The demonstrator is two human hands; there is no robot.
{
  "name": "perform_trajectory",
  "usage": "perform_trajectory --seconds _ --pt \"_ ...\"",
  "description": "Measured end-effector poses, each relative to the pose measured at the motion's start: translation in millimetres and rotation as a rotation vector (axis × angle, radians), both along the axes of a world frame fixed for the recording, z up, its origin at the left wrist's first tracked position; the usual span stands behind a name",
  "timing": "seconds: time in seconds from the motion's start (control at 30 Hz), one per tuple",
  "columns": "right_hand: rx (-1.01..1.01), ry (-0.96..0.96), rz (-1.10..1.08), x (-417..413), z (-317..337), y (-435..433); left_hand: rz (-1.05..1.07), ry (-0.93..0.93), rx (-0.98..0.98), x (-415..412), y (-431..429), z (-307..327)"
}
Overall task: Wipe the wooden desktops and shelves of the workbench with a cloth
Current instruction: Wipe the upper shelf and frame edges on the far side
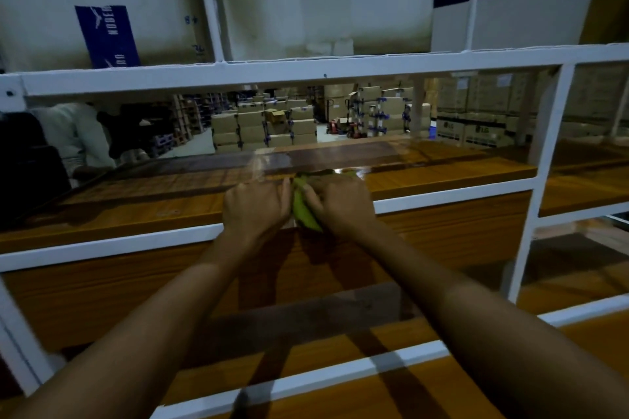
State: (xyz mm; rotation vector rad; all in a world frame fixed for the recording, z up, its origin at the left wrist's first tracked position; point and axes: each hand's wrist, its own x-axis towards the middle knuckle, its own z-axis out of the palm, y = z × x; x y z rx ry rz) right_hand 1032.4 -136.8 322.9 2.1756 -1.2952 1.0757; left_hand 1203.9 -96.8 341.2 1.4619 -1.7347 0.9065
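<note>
Head view, dim light, some motion blur.

Workbench: white metal frame (306,73) carrying wooden boards on several levels. Large white boxes (306,0) with dark blue labels stand on the top level, filling the upper part of the view. Below them, an open gap through the frame shows stacked cardboard cartons (265,129) far behind. At the left end of that gap, a person in a light shirt (73,136) is partly visible beyond the bench.

Shelf (136,187): glossy brown wood, running the full width, with a white bar along its front edge. Below and nearer lies the counter (340,395), same wood, also edged with a white bar.

Both forearms reach up from the near edge, over the counter, to the shelf's front edge near its middle.

Left hand (257,206): palm down at the shelf edge, fingers curled close on the left side of the cloth; a firm grip cannot be confirmed.

Right hand (340,204): palm down, fingers pressed on the cloth and covering most of it.

Cloth (303,206): green, bunched, lying on the shelf at its front edge, between and under the two hands.
</note>
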Motion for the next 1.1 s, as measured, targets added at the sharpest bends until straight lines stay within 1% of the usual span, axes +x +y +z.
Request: perform_trajectory --seconds 0.07,0.17,0.23,0.3,0.37,0.43,0.47,0.53,0.57,0.67,0.73,0.77,0.83,0.93,1.0,1.1 --pt "0.020 -0.013 -0.004 -30 2 -7 0.018 0.009 0.020 4 -3 -6" --pt "-0.046 -0.069 -0.145 -57 4 -12 0.040 0.024 0.037 3 -5 -10" --pt "0.012 -0.084 -0.257 -49 6 -12 0.051 0.028 0.033 2 -4 -11" --pt "0.072 -0.090 -0.290 -25 7 -8 0.050 0.037 0.030 2 -3 -12" --pt "0.074 -0.051 -0.199 1 3 0 0.055 0.060 0.029 -1 0 -12" --pt "-0.009 -0.010 -0.073 13 -2 8 0.031 0.090 0.018 -2 3 -13" --pt "-0.031 0.001 -0.023 9 -2 9 0.017 0.084 0.014 -1 5 -14" --pt "-0.001 -0.008 0.007 -10 0 4 -0.016 0.035 0.004 5 7 -17" --pt "0.025 -0.037 -0.031 -22 0 -1 -0.043 0.017 0.002 7 7 -18" --pt "0.041 -0.126 -0.252 -52 3 -13 -0.100 0.000 0.018 10 7 -21" --pt "0.039 -0.149 -0.335 -47 3 -10 -0.083 -0.015 0.002 11 4 -24" --pt "0.037 -0.150 -0.337 -37 3 -6 -0.087 -0.022 -0.009 11 4 -25" --pt "0.006 -0.159 -0.257 -11 -1 4 -0.115 -0.029 -0.018 13 4 -25" --pt "-0.107 -0.212 -0.115 20 -16 13 -0.154 -0.017 -0.019 14 6 -26" --pt "-0.159 -0.240 -0.049 22 -26 15 -0.165 -0.020 -0.014 14 7 -26" --pt "-0.203 -0.178 -0.031 11 -40 15 -0.168 -0.047 -0.002 16 8 -26"
